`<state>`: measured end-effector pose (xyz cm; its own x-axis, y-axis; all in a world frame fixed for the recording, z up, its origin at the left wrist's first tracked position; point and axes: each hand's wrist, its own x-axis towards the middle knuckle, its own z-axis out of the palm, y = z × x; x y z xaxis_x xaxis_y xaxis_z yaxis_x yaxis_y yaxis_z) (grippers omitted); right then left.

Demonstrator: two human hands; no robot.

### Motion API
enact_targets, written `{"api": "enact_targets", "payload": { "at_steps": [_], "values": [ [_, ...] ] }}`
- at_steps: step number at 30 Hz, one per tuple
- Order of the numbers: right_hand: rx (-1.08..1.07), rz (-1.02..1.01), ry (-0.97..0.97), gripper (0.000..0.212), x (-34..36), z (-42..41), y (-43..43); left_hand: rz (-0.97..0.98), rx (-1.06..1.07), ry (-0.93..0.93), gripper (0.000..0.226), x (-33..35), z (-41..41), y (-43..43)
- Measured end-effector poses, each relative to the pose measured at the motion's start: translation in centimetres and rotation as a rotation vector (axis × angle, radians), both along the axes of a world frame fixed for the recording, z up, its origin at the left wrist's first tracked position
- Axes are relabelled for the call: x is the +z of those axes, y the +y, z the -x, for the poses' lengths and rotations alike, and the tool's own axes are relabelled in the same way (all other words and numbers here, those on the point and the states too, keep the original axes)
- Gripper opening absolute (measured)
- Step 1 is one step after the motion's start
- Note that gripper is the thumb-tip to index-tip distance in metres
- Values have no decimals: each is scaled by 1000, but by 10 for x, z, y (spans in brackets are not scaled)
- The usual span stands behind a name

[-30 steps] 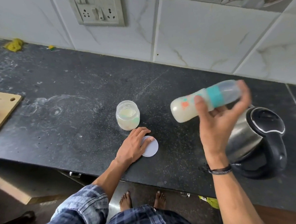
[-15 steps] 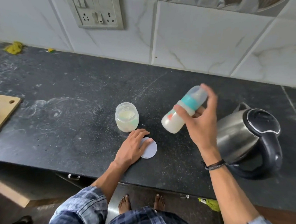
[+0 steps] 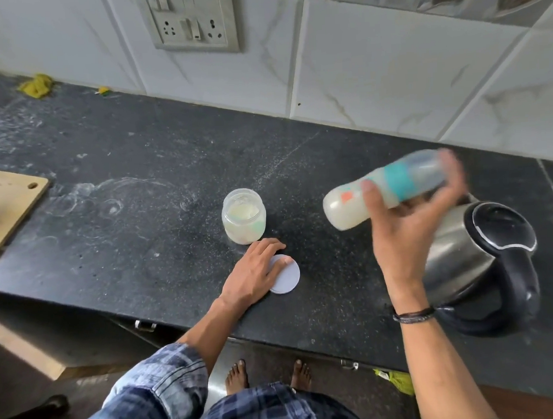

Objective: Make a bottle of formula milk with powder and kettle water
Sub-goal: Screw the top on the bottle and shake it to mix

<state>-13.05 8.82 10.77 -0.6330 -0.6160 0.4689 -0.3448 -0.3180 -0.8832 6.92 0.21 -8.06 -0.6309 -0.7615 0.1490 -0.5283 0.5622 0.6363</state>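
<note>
Jar [image 3: 244, 216] left of kettle [image 3: 485, 261]; lid [image 3: 287, 275] before jar.

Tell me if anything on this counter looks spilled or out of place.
Yes. White powdery dust and ring marks smear the black counter left of the open powder jar. The jar's white lid lies off, under the left hand. A yellow scrap sits by the wall.

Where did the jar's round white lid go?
The lid lies flat on the black counter, under the left hand, just in front of the open powder jar.

Soft daylight, motion-blurred right hand [image 3: 408, 224]
</note>
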Motion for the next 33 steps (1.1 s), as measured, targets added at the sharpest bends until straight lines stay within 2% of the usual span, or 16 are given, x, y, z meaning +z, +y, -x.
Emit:
{"api": "enact_targets", "payload": {
  "at_steps": [2, 3, 6, 7, 10, 11, 14, 16, 19, 20, 23, 25, 28, 29, 33],
  "values": [
    [59, -188, 59, 85, 0, -3, 2, -2, -6, 5, 46, -2, -2, 1],
    [57, -173, 40, 84, 1, -5, 5, -1, -12, 6, 45, -3, -2, 1],
    [-22, 112, -69, 82, 2, -9, 6, 1, -3, -6, 46, 0, 1, 0],
    [-34, 126, -69, 83, 2, -7, 4, -4, -2, -8, 48, 1, 2, 0],
    [52, -129, -10, 84, 0, -6, 1, -14, 0, -1, 49, 0, 0, 2],
    [68, -158, -10, 83, 0, -5, 2, -19, -3, 1, 49, 0, 0, 2],
    [-7, 93, -88, 81, 4, -8, 3, -13, -3, 2, 47, 3, 1, 1],
    [-27, 140, -108, 85, 2, -7, -1, -7, -3, -3, 46, 4, 0, 0],
    [90, -148, -14, 85, 0, -8, -3, -12, -4, -5, 49, 3, -1, 2],
    [95, -179, -6, 83, -1, -8, -1, -17, -8, -2, 49, 3, -1, 1],
    [-28, 69, -116, 82, 0, -11, 3, -8, -8, 5, 47, 4, 0, 1],
    [-55, 115, -125, 83, -1, -8, 2, -7, -7, 1, 46, 4, 0, 0],
    [109, -171, -35, 82, -3, -7, 0, -12, 0, 5, 49, 2, -1, 2],
    [118, -189, -40, 80, -3, -7, 3, -17, -5, 6, 49, 1, -1, 1],
    [-79, 150, -150, 83, 1, -11, 3, -13, -2, 4, 48, 2, 1, 0]
  ]
}}
